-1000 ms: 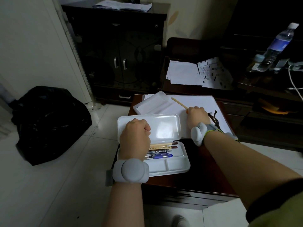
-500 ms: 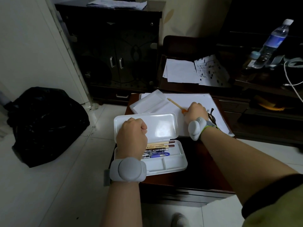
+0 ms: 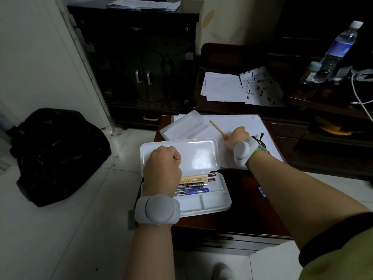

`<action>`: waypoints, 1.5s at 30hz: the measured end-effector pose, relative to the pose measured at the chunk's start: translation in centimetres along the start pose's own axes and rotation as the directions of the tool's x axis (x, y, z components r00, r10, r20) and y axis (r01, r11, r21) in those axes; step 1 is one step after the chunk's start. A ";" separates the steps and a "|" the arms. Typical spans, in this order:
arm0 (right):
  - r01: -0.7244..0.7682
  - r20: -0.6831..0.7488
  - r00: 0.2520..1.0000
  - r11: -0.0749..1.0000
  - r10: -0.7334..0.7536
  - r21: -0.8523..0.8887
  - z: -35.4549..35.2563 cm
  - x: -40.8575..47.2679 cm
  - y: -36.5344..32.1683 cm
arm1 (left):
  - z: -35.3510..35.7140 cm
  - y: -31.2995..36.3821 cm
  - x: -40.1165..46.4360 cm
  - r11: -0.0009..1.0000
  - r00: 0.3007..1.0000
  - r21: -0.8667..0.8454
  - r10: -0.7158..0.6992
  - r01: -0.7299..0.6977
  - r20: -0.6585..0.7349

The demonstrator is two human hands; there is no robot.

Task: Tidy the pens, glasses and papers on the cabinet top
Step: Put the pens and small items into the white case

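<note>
On the cabinet top point(image 3: 242, 209), the open white pencil case point(image 3: 201, 199) sits at the front left corner with pens point(image 3: 193, 185) in its tray. The left hand point(image 3: 162, 168), grip fisted, rests over it; I cannot tell whether it holds anything. The right hand point(image 3: 237, 138) pinches a pencil point(image 3: 217, 127) over the papers point(image 3: 238, 126) at the back edge, glasses point(image 3: 260, 139) just beside its wrist.

The pencil case point(image 3: 203, 196) lies open on the desk point(image 3: 242, 199) under the left hand point(image 3: 162, 168), pens point(image 3: 193, 185) in its tray just right of that hand. Beyond it sits a small box point(image 3: 181, 128) on the papers point(image 3: 242, 128) — the right hand point(image 3: 236, 137) rests there, a pencil point(image 3: 217, 127) angling away behind-left, glasses point(image 3: 260, 139) just right.
</note>
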State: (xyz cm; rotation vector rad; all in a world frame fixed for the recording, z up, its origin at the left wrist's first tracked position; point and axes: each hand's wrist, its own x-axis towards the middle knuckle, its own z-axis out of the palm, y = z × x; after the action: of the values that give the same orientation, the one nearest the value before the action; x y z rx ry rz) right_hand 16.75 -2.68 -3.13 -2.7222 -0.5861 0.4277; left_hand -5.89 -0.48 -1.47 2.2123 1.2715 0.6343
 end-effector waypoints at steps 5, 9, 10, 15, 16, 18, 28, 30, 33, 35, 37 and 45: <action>0.034 -0.019 0.999 0.999 -0.035 -0.021 0.2 -0.3 -0.2 | 0.0 0.0 -0.1 1.000 1.000 -0.007 0.000 0.000 -0.001; 0.048 -0.017 0.999 0.998 -0.047 0.043 0.2 -0.2 0.2 | 0.0 -0.1 -0.1 1.000 1.000 -0.002 0.004 -0.004 -0.001; 0.055 -0.001 0.999 0.997 -0.055 0.055 0.2 -0.1 0.5 | 0.0 -0.1 -0.1 1.000 1.000 0.000 0.006 -0.006 -0.001; 0.084 -0.008 0.996 0.991 -0.083 0.104 -0.2 -0.1 0.9 | 0.3 -0.2 0.0 1.000 1.000 0.007 0.018 -0.018 -0.004; 0.085 -0.014 0.996 0.990 -0.083 0.112 -0.2 -0.1 0.9 | 0.4 -0.1 0.0 1.000 1.000 0.007 0.019 -0.019 -0.005; 0.086 -0.043 0.996 0.988 -0.082 0.127 -0.3 -0.1 0.8 | 0.4 -0.1 -0.1 1.000 1.000 0.008 0.023 -0.023 -0.008; 0.158 -0.201 0.974 0.952 -0.106 0.262 -2.4 -2.0 1.0 | 0.2 0.5 -0.5 0.995 0.994 0.000 0.099 -0.099 -0.035; 0.176 -0.216 0.970 0.940 -0.114 0.293 -3.1 -2.8 1.0 | 0.0 0.5 -0.6 0.994 0.993 -0.002 0.108 -0.109 -0.052; 0.218 -0.215 0.965 0.913 -0.150 0.345 -3.9 -4.3 1.0 | -0.2 0.2 -0.8 0.994 0.992 0.005 0.106 -0.106 -0.065; 0.252 -0.197 0.962 0.890 -0.188 0.381 -4.0 -5.6 1.3 | -0.4 0.2 -1.0 0.995 0.992 0.000 0.103 -0.104 -0.075; 0.262 -0.171 0.963 0.866 -0.207 0.425 -3.8 -6.9 1.7 | -0.4 0.2 -1.2 0.994 0.992 -0.036 0.100 -0.103 -0.073; 0.284 -0.123 0.956 0.739 -0.266 0.611 -4.0 -11.5 3.1 | -0.3 1.7 -2.0 0.921 0.989 -0.360 0.138 -0.150 -0.058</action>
State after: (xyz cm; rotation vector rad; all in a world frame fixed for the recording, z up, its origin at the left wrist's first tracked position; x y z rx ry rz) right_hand 9.21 -11.39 1.91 -1.9619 -0.6812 0.4139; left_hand -5.86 -2.88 -0.49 2.0009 0.9207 0.8875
